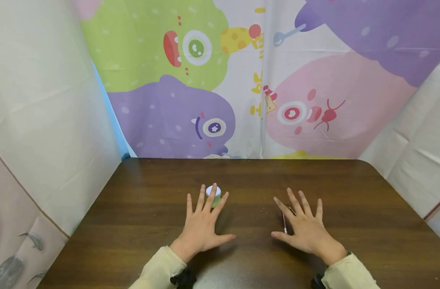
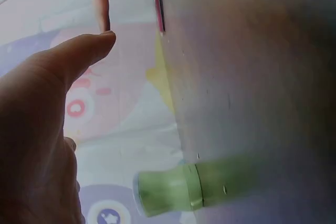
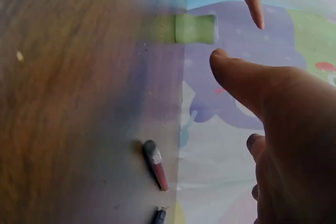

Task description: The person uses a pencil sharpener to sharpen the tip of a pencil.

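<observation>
My left hand [image 1: 201, 229] is held above the table, fingers spread wide and holding nothing. Past its fingertips stands a small green container [image 2: 164, 190] with a whitish top, partly covered by the fingers in the head view; the left wrist view shows it upright and apart from the hand. My right hand [image 1: 309, 233] is likewise spread and holds nothing. Below its thumb and index finger lies a slim stick [image 3: 157, 166] with a reddish handle, a silvery band and a dark rounded end, perhaps a brush. A second dark thin item [image 3: 159, 215] lies near it, mostly hidden.
The brown wooden table [image 1: 248, 257] has rounded far corners and a few tiny crumbs on it. Behind it hangs a curtain [image 1: 245, 120] with cartoon monsters. Pale cloth [image 1: 43, 100] hangs at the left, and more at the right.
</observation>
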Demonstrator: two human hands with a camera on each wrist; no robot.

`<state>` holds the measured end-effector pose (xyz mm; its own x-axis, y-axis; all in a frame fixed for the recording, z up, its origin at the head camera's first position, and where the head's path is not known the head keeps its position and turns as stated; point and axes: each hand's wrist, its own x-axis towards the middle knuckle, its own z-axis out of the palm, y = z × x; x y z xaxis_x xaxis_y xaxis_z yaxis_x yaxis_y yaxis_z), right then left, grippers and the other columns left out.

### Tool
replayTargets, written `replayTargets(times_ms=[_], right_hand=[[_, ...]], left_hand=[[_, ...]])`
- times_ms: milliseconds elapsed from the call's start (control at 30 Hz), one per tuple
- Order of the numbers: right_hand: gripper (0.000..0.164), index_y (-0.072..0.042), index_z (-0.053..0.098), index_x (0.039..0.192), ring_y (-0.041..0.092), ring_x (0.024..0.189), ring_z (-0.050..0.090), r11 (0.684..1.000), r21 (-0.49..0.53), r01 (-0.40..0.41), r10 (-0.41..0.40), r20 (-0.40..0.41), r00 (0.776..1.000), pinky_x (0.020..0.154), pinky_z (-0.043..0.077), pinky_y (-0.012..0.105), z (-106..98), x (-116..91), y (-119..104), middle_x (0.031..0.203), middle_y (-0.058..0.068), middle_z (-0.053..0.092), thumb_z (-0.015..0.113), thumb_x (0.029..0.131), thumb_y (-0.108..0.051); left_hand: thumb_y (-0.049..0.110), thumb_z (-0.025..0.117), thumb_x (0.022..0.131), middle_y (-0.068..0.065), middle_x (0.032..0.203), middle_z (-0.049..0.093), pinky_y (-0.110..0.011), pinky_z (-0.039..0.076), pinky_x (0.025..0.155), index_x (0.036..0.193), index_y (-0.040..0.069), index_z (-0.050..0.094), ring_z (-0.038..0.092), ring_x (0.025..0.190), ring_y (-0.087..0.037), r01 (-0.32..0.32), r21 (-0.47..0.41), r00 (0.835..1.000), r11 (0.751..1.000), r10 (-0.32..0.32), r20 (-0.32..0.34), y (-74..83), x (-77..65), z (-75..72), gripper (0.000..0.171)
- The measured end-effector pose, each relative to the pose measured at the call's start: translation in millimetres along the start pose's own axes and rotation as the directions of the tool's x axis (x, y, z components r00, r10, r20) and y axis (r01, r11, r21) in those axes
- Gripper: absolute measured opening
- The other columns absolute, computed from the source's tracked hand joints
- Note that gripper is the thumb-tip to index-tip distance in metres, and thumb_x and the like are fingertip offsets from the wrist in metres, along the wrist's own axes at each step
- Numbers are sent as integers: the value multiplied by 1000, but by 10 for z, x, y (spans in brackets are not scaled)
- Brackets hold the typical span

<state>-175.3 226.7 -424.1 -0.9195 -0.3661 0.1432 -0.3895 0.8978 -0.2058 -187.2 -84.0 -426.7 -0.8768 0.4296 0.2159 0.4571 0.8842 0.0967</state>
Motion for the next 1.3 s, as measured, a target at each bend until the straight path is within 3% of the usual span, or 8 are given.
replayTargets(times_ms=[233, 400, 600, 767, 1000, 1167, 1300], right_hand=[[90, -27, 24, 158, 49, 147, 3, 999, -33, -19, 19, -5, 1000, 106, -15, 79, -87, 43, 39, 164, 20, 6, 65, 86, -62], [87, -21, 31, 156, 51, 144, 11, 999, -46, -21, 20, -10, 1000, 105, -9, 81, -130, 107, 45, 161, 24, 15, 69, 86, -58], [72, -9, 53, 139, 52, 128, 35, 997, -69, -46, 46, -13, 999, 104, 6, 82, -60, 213, 61, 140, 28, 41, 72, 85, -54], [58, -4, 61, 124, 47, 118, 41, 989, -122, -83, 92, 64, 994, 104, 13, 81, 33, 279, 80, 121, 22, 51, 70, 89, -49], [49, 1, 62, 120, 47, 119, 39, 972, -189, -140, 174, 180, 968, 106, 14, 78, 85, 298, 74, 121, 24, 51, 64, 96, -41], [42, 5, 61, 119, 47, 119, 38, 970, -182, -163, 201, 217, 955, 106, 14, 78, 105, 307, 49, 117, 25, 52, 61, 97, -30], [30, 6, 63, 107, 46, 114, 39, 972, -187, -145, 186, 226, 956, 103, 18, 75, 117, 321, 29, 107, 21, 54, 60, 93, -21]], left_hand=[[73, 68, 76, -11, 166, -2, -73, 1, 115, 161, 21, 12, -7, 150, -37, 62, -51, 997, 997, -64, -42, -157, 140, 26, 114], [67, 74, 76, -14, 166, 4, -72, 5, 115, 161, 13, 11, 1, 150, -39, 121, -146, 991, 982, -127, -36, -283, 274, 109, 119], [57, 80, 76, -18, 163, 16, -72, 9, 115, 158, 5, 17, 9, 149, -42, 189, -288, 981, 939, -194, 12, -358, 425, 179, 115], [45, 78, 82, -21, 159, 24, -71, 12, 115, 153, 1, 27, 12, 148, -42, 240, -357, 970, 903, -234, 59, -384, 481, 220, 98], [26, 69, 93, -25, 146, 42, -69, 20, 114, 142, -2, 39, 22, 145, -44, 250, -411, 967, 877, -248, 57, -427, 506, 294, 64], [20, 68, 95, -26, 141, 49, -69, 22, 114, 138, -4, 41, 25, 144, -44, 244, -454, 968, 857, -240, 67, -446, 530, 281, 56], [17, 69, 94, -27, 141, 49, -69, 26, 111, 137, -6, 43, 32, 142, -42, 202, -460, 979, 865, -195, 62, -457, 530, 252, 55]])
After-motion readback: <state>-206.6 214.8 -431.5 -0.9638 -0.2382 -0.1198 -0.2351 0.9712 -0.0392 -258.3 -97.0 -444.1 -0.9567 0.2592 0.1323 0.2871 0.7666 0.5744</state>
